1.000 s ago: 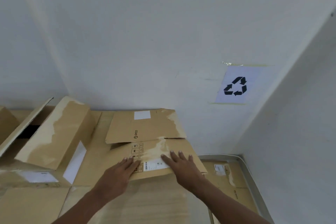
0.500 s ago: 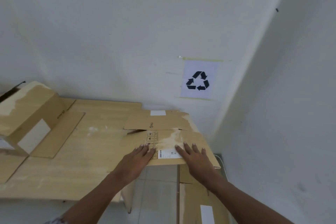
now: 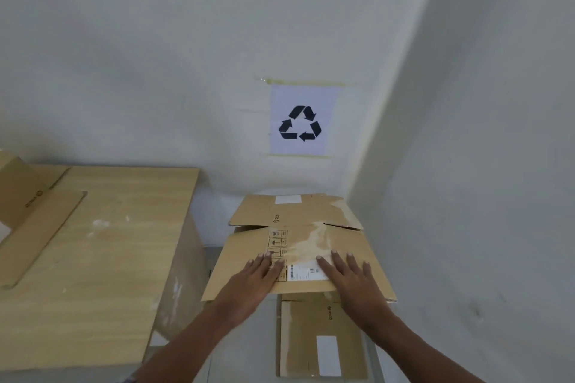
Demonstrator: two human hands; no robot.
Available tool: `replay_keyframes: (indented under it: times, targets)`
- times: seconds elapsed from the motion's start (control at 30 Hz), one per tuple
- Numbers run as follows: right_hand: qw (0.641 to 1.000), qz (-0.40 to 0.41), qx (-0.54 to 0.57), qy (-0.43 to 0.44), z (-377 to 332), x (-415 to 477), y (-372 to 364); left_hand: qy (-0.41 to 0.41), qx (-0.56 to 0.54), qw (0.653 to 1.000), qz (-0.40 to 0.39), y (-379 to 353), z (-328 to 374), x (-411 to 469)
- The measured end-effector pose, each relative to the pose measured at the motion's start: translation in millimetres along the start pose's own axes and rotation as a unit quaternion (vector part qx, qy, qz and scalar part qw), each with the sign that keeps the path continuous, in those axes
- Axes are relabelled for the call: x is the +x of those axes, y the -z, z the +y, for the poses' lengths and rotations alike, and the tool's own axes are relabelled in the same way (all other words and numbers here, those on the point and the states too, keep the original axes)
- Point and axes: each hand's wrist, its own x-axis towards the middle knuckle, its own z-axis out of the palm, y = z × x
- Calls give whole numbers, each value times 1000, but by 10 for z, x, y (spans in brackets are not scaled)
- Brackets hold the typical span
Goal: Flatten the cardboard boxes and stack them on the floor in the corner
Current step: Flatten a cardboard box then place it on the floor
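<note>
1. A flattened brown cardboard box [image 3: 298,246], with printed handling symbols and a white label, is held off the right edge of the light wooden table [image 3: 118,242], in the air above the floor, at 6 o'clock from the white recycling sign [image 3: 301,120] taped on the wall.
2. The left hand [image 3: 253,284] and the right hand [image 3: 351,281] are laid flat on the near part of the box, fingers spread wide; the thumbs are hidden, so it cannot be told if the near edge is pinched from below. The flat palms are probably used to keep the panel level and the folds closed.
3. The far flaps [image 3: 295,210] are slightly raised and point at 12 o'clock, toward the wall.
4. Another flattened brown cardboard box with a white label [image 3: 317,339] is seen on the floor at 6 o'clock from the held one, so the stack is judged to be begun.
5. Open room is narrow: the table side is at 9 o'clock, the side wall [image 3: 482,196] at 3 o'clock. The right edge of the box is near this wall.
6. More brown cardboard [image 3: 28,211] lies on the table at 9 o'clock, well apart.
</note>
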Motion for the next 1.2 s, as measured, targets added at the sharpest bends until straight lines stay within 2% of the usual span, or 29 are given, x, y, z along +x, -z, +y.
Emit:
replay_keyframes:
  times: [0.2,0.37,0.67,0.83,0.97,1.13,1.2]
  targets:
    - [994,-92,32,-51,403,-9,-608,-27,-19,999,-21,-605,269,352]
    - [991,-120,30,-50,808,55,-1363,-17,-24,998,-47,-1386,596,641]
    - [992,-118,-15,-38,1505,350,-3557,4,-20,999,-50,-3532,1135,1162]
    - [996,-77,-40,-16,1682,606,-4963,16,-17,998,-65,-4967,1223,1377]
    - [994,-107,-21,-10,1734,780,-5871,15,-37,996,-77,-5970,1288,1393]
    - [996,-82,9,21,1822,888,-6692,39,-70,990,-112,-6694,1321,1417]
    - [994,-106,4,24,1857,907,-6920,26,-59,989,-131,-6899,1358,1425]
